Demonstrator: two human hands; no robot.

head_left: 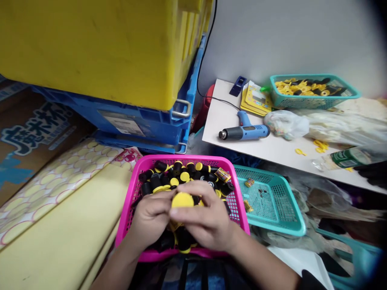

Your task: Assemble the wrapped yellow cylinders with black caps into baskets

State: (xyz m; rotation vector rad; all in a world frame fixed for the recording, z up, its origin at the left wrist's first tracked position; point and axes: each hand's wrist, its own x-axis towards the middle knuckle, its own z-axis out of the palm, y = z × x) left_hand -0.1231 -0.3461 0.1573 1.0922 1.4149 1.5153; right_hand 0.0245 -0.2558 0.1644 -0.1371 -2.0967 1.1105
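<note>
Over a pink basket (242, 225), both hands meet around a small piece with a round yellow cap (182, 200), its yellow end facing up. My right hand (208, 215) grips it between thumb and fingers. My left hand (154, 217) closes in from the other side, its fingertips touching the piece; the lower part is hidden by the fingers. Beneath the hands the basket holds many small black cylinders (161, 165) with yellow caps. One cylinder with a printed colourful wrap (223, 175) lies at the basket's right back.
A teal basket (298, 219) with a few wrapped pieces stands at right. On the white table (216, 117) lie a blue heat gun (250, 132), a bagged bundle (287, 124) and another teal basket (320, 101) of yellow and black parts. Yellow (90, 48) and blue (145, 125) crates rise at left.
</note>
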